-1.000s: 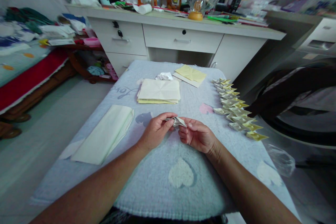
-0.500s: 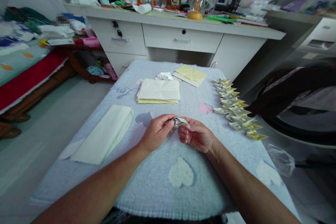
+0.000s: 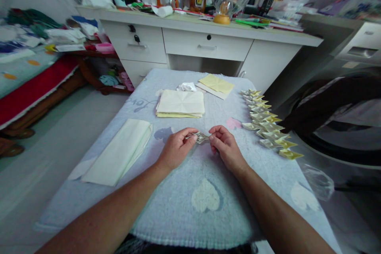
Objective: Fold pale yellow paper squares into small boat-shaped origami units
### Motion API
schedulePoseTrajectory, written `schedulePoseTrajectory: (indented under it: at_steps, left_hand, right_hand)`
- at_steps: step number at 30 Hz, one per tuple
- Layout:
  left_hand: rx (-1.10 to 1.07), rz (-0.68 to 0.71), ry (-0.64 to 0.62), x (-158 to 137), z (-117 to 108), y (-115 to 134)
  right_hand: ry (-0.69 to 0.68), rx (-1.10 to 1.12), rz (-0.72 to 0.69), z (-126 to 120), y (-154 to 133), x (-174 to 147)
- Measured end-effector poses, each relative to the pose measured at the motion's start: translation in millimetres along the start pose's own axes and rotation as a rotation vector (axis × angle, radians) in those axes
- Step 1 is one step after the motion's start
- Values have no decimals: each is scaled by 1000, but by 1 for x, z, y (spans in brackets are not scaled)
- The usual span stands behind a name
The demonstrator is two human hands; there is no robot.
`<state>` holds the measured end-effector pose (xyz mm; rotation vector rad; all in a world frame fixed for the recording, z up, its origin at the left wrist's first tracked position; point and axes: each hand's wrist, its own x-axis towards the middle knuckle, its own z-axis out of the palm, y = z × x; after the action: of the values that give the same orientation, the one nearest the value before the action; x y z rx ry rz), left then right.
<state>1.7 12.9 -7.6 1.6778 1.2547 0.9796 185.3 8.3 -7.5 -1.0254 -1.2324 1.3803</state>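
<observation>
A small folded paper boat [image 3: 201,137] is held low over the cloth-covered table. My left hand [image 3: 177,147] pinches its left end between thumb and fingers. At its right tip is my right hand [image 3: 226,147], thumb and fingers closed around the point; the exact contact is partly hidden. Beyond my hands lies a stack of creased cream and yellow paper [image 3: 180,102]. Finished-looking paper boats [image 3: 269,127], several of them, stand in a row along the table's right side.
A folded pale green paper bundle [image 3: 120,151] lies left of my hands. Farther back are a crumpled white piece [image 3: 186,86] and a few yellow and white sheets [image 3: 217,84]. A cluttered white desk [image 3: 208,47] stands behind the table, and a washing machine [image 3: 357,47] at the right.
My right hand has turned, its fingers shifting up and slightly right to the boat's tip. The folded paper looks opened wider and flatter. My left hand keeps its hold.
</observation>
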Motion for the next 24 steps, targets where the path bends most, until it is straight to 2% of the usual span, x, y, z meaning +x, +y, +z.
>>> schedulePoseTrajectory:
  at_steps: [4, 8, 13, 18, 24]
  left_hand:
    - [56, 38, -39, 0, 0, 2]
    - [207, 120, -74, 2, -2, 2]
    - [293, 166, -38, 3, -4, -1]
    - [238, 184, -16, 3, -7, -1]
    - [203, 176, 7, 4, -8, -4]
  right_hand:
    - [67, -278, -58, -1, 3, 0]
    - [81, -523, -86, -4, 6, 0]
    - [105, -774, -110, -9, 3, 3]
    - [112, -895, -162, -13, -1, 3]
    - [-41, -948, -300, -16, -2, 3]
